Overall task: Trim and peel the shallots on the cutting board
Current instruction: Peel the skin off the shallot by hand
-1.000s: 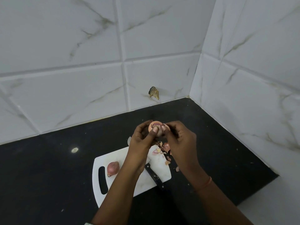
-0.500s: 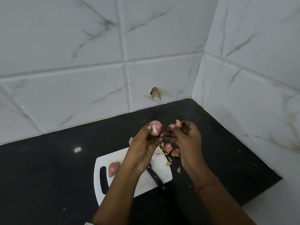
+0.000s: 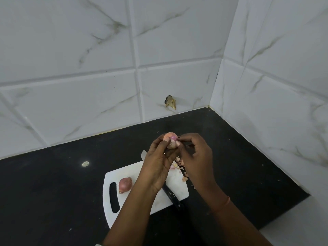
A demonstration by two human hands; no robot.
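Left hand [image 3: 160, 161] holds the shallot [image 3: 170, 140] up off the board, fingers curled round it, thumb side toward the camera. Right hand [image 3: 196, 157] is pinching at the skin on the shallot's right side, fingertips right at the edge where purple flesh shows through the papery layer. So the step in hand is peeling, partway through by the look of it: some pale outer skin is on top, bare flesh lower down. To do it well: grab the loose skin edge with thumb and forefinger nails, pull along the bulb from cut end to cut end rather than across, and rotate the shallot in the left hand after each strip so the next edge faces the right hand. Keep the left grip light, a squeezed shallot slips. If a layer tears short, take the next thin layer with it rather than picking at scraps. Work low over the cutting board [image 3: 113, 176] so peelings land on the pile of skins [image 3: 180, 164] already at its far right corner, a few have spilled onto the black table [image 3: 53, 183]. A second shallot [image 3: 125, 184] lies unpeeled on the board near the handle slot, root tip still on, so it needs trimming first. Knife [image 3: 173, 197] lies across the board under the left wrist, handle toward the person, blade mostly hidden; mind it when putting the peeled one down.
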